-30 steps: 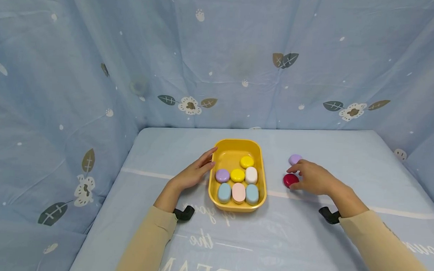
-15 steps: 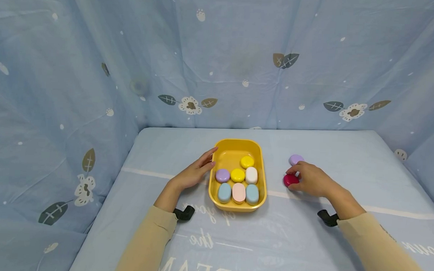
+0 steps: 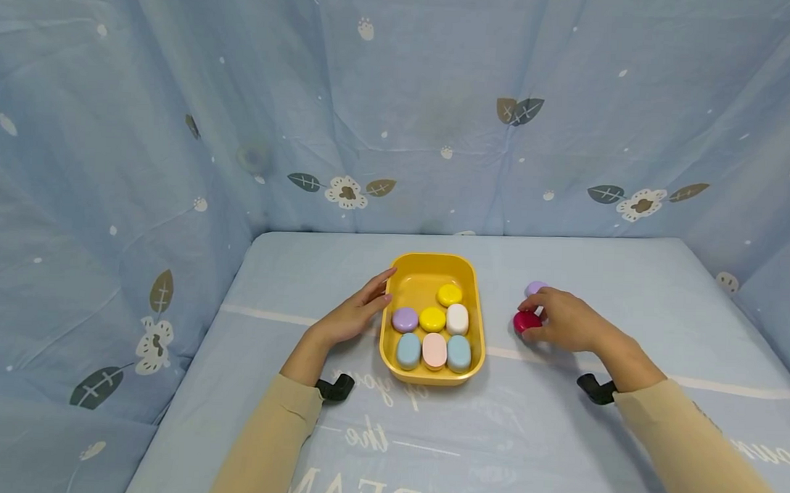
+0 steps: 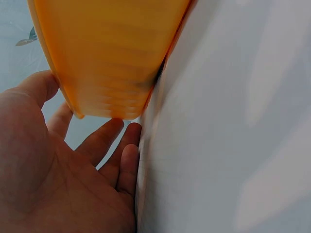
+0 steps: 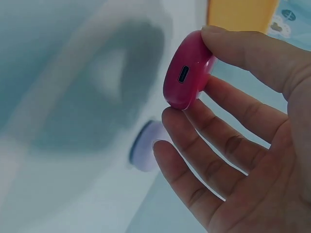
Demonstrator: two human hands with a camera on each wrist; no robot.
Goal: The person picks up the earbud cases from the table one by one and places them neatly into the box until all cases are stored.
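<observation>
My right hand (image 3: 567, 322) pinches a glossy red earbud case (image 3: 526, 322) between thumb and fingers. In the right wrist view the red earbud case (image 5: 187, 73) shows a small charging port on its side and appears just off the cloth. A lilac case (image 3: 536, 288) lies behind the right hand, partly covered by it. My left hand (image 3: 351, 316) rests against the left side of a yellow tray (image 3: 389, 348), thumb and fingers touching its wall. In the left wrist view the left hand (image 4: 73, 160) has its fingers extended along the tray (image 4: 107, 53).
Inside the tray lie several cases, among them a lilac case (image 3: 405, 319), a yellow case (image 3: 449, 295), a white case (image 3: 457, 318), a pink case (image 3: 434, 351) and a blue case (image 3: 409, 351). A pale blue printed cloth (image 3: 506, 439) covers the table; patterned curtains (image 3: 399, 116) hang behind.
The right hand has closed its pinch on the red earbud case and raised it slightly. The left hand and tray have stayed in place.
</observation>
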